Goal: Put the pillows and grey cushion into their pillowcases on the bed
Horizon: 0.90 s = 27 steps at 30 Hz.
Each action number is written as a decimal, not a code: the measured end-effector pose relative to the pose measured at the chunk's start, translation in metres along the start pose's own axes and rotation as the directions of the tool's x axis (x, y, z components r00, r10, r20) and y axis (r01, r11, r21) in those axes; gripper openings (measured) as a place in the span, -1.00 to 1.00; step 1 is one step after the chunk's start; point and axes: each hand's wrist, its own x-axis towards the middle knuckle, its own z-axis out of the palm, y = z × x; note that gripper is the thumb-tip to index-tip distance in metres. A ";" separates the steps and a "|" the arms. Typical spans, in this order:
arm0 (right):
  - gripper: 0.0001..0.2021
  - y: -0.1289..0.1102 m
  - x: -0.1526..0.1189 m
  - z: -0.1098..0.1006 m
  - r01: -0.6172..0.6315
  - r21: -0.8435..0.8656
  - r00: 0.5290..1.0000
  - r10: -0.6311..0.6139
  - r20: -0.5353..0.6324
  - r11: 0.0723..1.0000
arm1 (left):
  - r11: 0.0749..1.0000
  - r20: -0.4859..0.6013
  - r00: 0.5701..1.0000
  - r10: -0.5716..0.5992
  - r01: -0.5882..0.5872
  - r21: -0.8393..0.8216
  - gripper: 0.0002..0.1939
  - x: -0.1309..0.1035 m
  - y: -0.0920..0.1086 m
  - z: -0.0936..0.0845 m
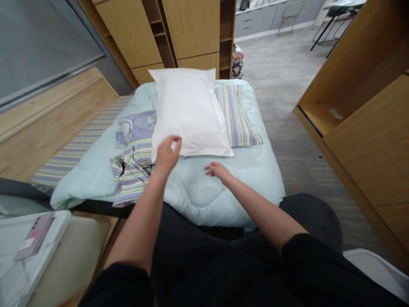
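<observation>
A white pillow (188,113) lies on a pale green quilt (204,187) spread over a small bed. My left hand (166,154) grips the pillow's near left corner with the fingers closed on it. My right hand (217,169) rests flat on the quilt just in front of the pillow's near edge, fingers apart and holding nothing. A striped pillowcase (238,115) lies partly under the pillow on its right. A crumpled striped and purple patterned cloth (134,162) lies to the left of my left hand.
Wooden cabinets (191,30) stand behind the bed and a wooden unit (367,111) on the right. A striped sheet (73,149) hangs along the bed's left side. At the lower left a phone (35,236) lies on a white surface.
</observation>
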 end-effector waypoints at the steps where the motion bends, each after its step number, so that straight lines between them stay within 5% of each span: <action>1: -0.73 0.025 -0.024 0.004 0.002 -0.063 0.998 0.002 0.062 0.998 | 0.999 0.072 0.997 -0.035 0.033 0.029 -0.85 -0.025 -0.015 0.011; 4: -0.87 0.085 -0.093 0.002 0.095 -0.225 0.980 -0.051 0.192 0.970 | 0.986 0.222 0.963 -0.155 0.138 0.089 -0.76 -0.094 -0.057 0.040; 6: -0.94 0.106 -0.112 -0.004 0.153 -0.297 0.965 -0.077 0.250 0.943 | 0.984 0.323 0.929 -0.180 0.167 0.069 -0.68 -0.118 -0.077 0.056; 11: -0.70 0.115 -0.090 -0.037 0.207 -0.461 0.969 -0.115 0.219 0.863 | 0.951 0.379 0.891 -0.251 0.300 -0.074 -0.72 -0.101 -0.105 0.091; 14: -0.62 0.121 -0.086 -0.080 0.220 -0.762 0.971 -0.215 0.108 0.609 | 0.869 0.300 0.875 -0.381 0.449 -0.209 -0.57 -0.078 -0.118 0.098; 16: -0.52 0.131 -0.090 -0.107 0.082 -0.917 0.966 -0.257 -0.024 0.390 | 0.770 0.214 0.836 -0.505 0.548 -0.327 -0.46 -0.058 -0.131 0.084; 18: -0.43 0.141 -0.093 -0.122 -0.058 -0.958 0.953 -0.270 -0.137 0.283 | 0.645 0.122 0.758 -0.640 0.617 -0.451 -0.48 -0.032 -0.149 0.051; 23: -0.41 0.152 -0.087 -0.118 -0.117 -0.965 0.936 -0.299 -0.187 0.236 | 0.348 0.064 0.520 -0.852 0.654 -0.672 -0.36 0.036 -0.192 -0.037; 27: -0.44 0.153 -0.084 -0.115 -0.120 -0.963 0.933 -0.303 -0.192 0.240 | 0.264 0.016 0.420 -0.907 0.600 -0.755 -0.65 0.059 -0.207 -0.039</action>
